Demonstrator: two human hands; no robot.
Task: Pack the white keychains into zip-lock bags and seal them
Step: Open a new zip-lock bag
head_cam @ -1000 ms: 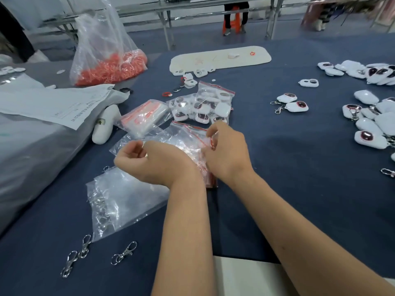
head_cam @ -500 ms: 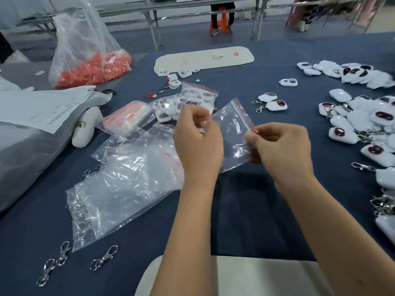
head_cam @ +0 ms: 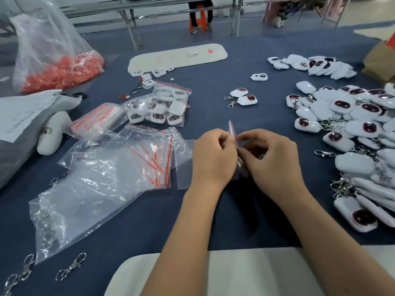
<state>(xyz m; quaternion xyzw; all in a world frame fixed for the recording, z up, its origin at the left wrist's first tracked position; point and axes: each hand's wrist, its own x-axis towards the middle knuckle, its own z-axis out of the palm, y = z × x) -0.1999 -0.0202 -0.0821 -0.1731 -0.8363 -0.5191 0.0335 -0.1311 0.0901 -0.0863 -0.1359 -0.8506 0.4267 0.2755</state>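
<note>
My left hand [head_cam: 213,159] and my right hand [head_cam: 272,158] meet above the blue table and together pinch the red-striped top of one small empty zip-lock bag [head_cam: 234,133], held edge-on between them. A stack of empty zip-lock bags [head_cam: 149,154] lies just left of my left hand. White keychains with dark red ovals are heaped on the right [head_cam: 352,116]. Two more keychains [head_cam: 243,97] lie apart in the middle. A filled zip-lock bag of keychains [head_cam: 168,103] rests behind the empty bags.
A large clear bag of metal clasps [head_cam: 81,201] lies at the left, with loose clasps [head_cam: 71,268] near the front edge. A big bag of orange rings [head_cam: 55,52] stands at the back left. A white mat [head_cam: 177,57] lies beyond, papers [head_cam: 25,112] at far left.
Both hands lifted one bag off the stack, held it spread flat facing me, then drew together so it now sits edge-on between them. The view shifted right.
</note>
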